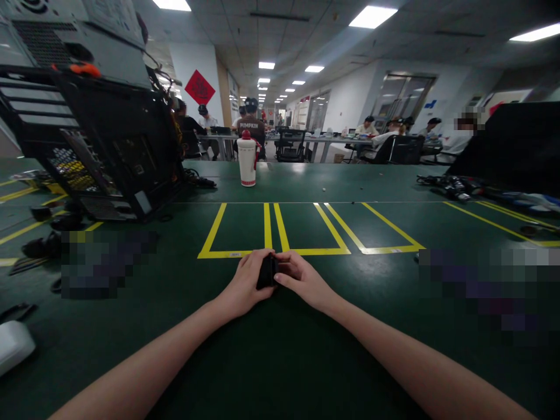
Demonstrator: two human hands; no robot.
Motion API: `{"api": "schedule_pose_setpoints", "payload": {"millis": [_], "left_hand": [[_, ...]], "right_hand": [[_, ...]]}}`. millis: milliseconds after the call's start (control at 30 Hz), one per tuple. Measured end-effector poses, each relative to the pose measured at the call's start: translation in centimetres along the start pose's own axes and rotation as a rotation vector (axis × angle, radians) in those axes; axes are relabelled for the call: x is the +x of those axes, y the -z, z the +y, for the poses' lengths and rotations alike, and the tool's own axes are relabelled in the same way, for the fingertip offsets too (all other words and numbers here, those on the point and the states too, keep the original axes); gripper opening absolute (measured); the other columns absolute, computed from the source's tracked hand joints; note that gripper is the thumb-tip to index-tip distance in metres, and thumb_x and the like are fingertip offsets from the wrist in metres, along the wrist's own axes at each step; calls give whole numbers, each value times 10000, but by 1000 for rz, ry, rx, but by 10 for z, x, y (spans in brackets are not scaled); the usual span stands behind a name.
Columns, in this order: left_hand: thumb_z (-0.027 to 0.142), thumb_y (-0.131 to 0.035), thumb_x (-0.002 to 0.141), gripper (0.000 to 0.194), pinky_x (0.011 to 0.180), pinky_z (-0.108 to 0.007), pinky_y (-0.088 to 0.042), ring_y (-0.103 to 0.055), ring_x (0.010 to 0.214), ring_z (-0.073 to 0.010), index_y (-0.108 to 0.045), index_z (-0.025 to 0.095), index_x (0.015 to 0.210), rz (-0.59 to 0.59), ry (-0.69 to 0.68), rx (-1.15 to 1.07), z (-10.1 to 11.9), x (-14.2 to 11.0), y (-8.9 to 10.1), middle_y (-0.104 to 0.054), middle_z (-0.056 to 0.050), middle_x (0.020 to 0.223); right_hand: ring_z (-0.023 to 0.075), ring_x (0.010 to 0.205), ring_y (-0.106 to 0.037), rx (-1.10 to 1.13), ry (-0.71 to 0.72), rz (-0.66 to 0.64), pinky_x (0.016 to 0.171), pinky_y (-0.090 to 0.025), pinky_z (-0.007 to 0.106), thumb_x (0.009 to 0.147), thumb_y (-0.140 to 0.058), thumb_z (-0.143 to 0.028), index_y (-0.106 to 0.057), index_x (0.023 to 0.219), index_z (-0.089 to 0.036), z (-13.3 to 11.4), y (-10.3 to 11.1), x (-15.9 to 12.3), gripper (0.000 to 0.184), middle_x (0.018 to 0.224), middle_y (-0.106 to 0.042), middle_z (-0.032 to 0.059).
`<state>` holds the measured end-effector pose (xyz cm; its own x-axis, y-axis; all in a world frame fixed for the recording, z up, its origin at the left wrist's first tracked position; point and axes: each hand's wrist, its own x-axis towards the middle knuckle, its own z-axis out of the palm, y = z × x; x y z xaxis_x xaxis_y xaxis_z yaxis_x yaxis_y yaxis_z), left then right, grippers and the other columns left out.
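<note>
Between my two hands is a small black block-like object [266, 273], whose exact kind I cannot make out. My left hand [247, 283] wraps round it from the left, fingers over its far side and thumb along its near side. From the right, my right hand [304, 281] has its thumb and fingers bent against the object's right side. Both hands rest low over the green table [271, 361], just in front of the yellow tape rectangles [306, 252].
A cream cup with a red lid [247, 160] stands behind the tape. At left is an open black computer case [126, 146], with black parts beside it. Cables [455, 186] and a dark panel [516, 146] are at right. Several people sit at far tables.
</note>
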<state>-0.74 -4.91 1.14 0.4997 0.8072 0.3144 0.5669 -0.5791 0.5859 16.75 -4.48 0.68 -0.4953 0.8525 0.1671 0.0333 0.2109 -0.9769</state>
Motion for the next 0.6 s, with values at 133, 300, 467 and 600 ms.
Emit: {"api": "schedule_pose_setpoints", "payload": {"millis": [133,300,467,600], "left_hand": [[154,-574,690,577,974,-425,-281,-367,1118,-231,-280,229,1182,18,0,21,-3,1,-3,-400,-58,1175],[166,-576,699,570,987,-413,-265,-366,1123,-219,-281,226,1183,25,-14,22,-5,0,-4,-406,-56,1173],[173,-573,706,559,980,-422,-276,-380,1111,-220,-286,234,1181,21,-11,9,-3,1,-2,-412,-52,1160],[181,-568,711,553,974,-437,-286,-389,1103,-228,-283,240,1181,7,4,7,-2,0,-2,-408,-52,1160]], "right_hand": [[169,1043,-495,-24,54,-9,950,-360,395,708,-601,-173,-440,1009,-222,4,1,0,345,1044,-500,23],[160,989,-517,-16,53,23,893,-413,371,743,-562,-212,-469,934,-221,4,0,0,212,994,-496,12],[163,1020,-507,24,2,6,893,-423,373,763,-533,-191,-448,982,-233,0,0,0,239,1034,-503,17],[168,1048,-490,0,-5,-15,920,-403,389,761,-532,-183,-441,1039,-235,-1,2,0,297,1093,-480,27]]}}
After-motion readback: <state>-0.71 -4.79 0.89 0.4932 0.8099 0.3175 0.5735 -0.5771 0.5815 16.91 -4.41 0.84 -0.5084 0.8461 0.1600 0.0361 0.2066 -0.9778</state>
